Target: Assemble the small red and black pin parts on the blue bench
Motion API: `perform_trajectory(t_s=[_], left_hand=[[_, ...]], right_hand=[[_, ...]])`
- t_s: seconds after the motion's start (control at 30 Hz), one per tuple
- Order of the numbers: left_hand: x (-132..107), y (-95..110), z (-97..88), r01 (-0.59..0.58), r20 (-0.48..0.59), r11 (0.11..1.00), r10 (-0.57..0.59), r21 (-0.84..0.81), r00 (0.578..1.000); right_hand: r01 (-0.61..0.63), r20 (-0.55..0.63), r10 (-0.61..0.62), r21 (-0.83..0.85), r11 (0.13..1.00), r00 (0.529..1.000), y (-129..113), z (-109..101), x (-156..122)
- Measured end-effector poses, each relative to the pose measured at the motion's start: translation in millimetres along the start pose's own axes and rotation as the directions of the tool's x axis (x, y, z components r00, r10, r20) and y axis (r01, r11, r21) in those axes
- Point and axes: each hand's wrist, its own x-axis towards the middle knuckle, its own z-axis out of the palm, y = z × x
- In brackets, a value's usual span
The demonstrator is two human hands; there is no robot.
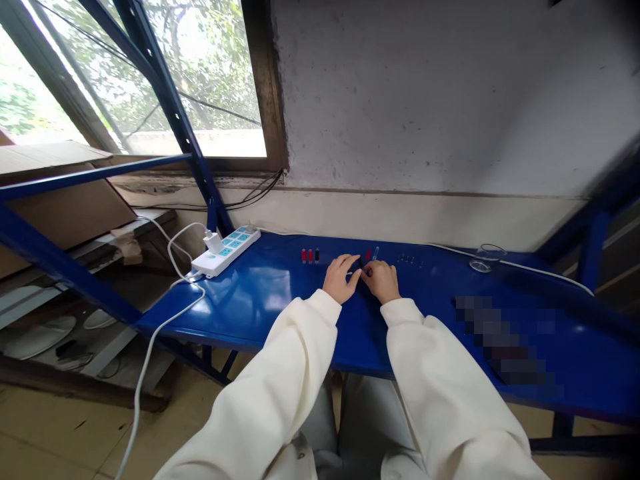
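My left hand [340,279] and my right hand [383,281] meet over the blue table, fingertips closed together on a small dark, stick-like piece [363,266]. Its exact kind is too small to make out, and the fingers cover part of it. Just beyond my right hand lie a small red piece [369,255] and a clear slim piece [376,253]. Left of my hands, two short red cylinders [307,256] and a black cylinder [317,256] stand in a row. Several tiny clear pieces [405,259] sit to the right.
A white power strip [226,251] with a plugged-in cable is at the table's left end. Clear round containers [480,266] stand at the right, near a white cable [545,270]. A blurred dark object [505,343] lies on the right. Blue frame posts [175,113] rise on the left.
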Motion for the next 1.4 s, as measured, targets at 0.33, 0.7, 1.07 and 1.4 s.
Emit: perform_trajectory(t_s=[0.33,0.7,1.07,1.4], left_hand=[[-2,1,-0.4,-0.015,0.163,0.991,-0.006,0.130,0.987],[3,-10,5.9,0.071,-0.074,0.995,-0.075,-0.063,0.994],[6,0,4.5,0.058,0.022,0.998,-0.057,-0.023,0.998],[19,6,-6.7,0.073,0.205,0.984,-0.106,0.163,0.973]], right_hand=[[-0.044,-0.083,0.051,0.083,0.996,0.995,0,-1,0],[0.066,-0.102,-0.056,0.091,0.994,0.993,-2,-2,-3],[0.165,-0.030,-0.166,-0.014,0.986,0.986,-4,2,-3],[0.114,-0.021,-0.114,0.045,0.992,0.993,-2,5,-2]])
